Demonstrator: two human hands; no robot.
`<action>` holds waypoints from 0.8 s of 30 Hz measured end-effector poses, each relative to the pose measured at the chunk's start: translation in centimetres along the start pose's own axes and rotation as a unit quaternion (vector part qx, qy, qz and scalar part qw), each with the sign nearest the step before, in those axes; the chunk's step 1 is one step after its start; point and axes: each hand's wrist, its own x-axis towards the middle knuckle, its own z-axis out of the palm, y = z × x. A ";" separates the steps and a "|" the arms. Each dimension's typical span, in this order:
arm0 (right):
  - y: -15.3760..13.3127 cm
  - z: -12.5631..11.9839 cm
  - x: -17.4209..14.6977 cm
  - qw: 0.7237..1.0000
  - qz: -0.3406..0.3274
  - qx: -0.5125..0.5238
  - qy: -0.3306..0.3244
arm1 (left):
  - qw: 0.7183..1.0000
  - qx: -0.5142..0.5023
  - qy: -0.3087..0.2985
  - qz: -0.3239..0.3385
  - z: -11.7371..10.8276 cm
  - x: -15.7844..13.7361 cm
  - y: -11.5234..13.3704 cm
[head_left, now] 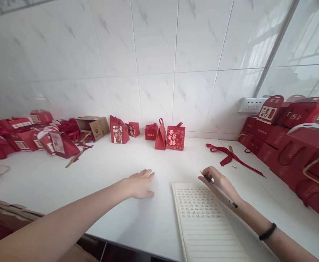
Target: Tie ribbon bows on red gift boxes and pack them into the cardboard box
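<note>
My left hand (142, 185) rests on the white table (115, 218), its fingers stretched and apart, to the left of an open notebook (207, 236). Lined pages show in it, with rows of handwriting across the upper half and bare lines below. Above the notebook's top right corner, my right hand (216, 179) pinches a pen (221, 192) between thumb and fingers. The pen has a clear barrel and dark ends; it slants back over the wrist, tip toward the upper left. My right forearm covers part of the page's right side.
Small red gift boxes (176, 138) stand near the tiled wall (154, 91). More red boxes (63, 143) and an open cardboard box (99, 128) crowd the left. Stacked red boxes (274, 134) line the right side. A red ribbon (230, 155) lies beyond my right hand.
</note>
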 end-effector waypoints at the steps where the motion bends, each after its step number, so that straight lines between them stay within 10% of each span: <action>1: 0.4 0.4 1.0 1.000 0.018 0.012 0.016 | 0.999 0.014 0.000 -0.032 -0.2 0.4 -1.3; 15: 4.1 2.4 2.8 0.985 0.152 0.075 0.012 | 0.940 -0.031 0.019 -0.338 -3.5 7.4 -17.2; 24: 4.8 2.8 2.9 0.972 0.224 0.078 -0.007 | 0.859 -0.097 0.205 -0.458 -2.1 14.9 -17.7</action>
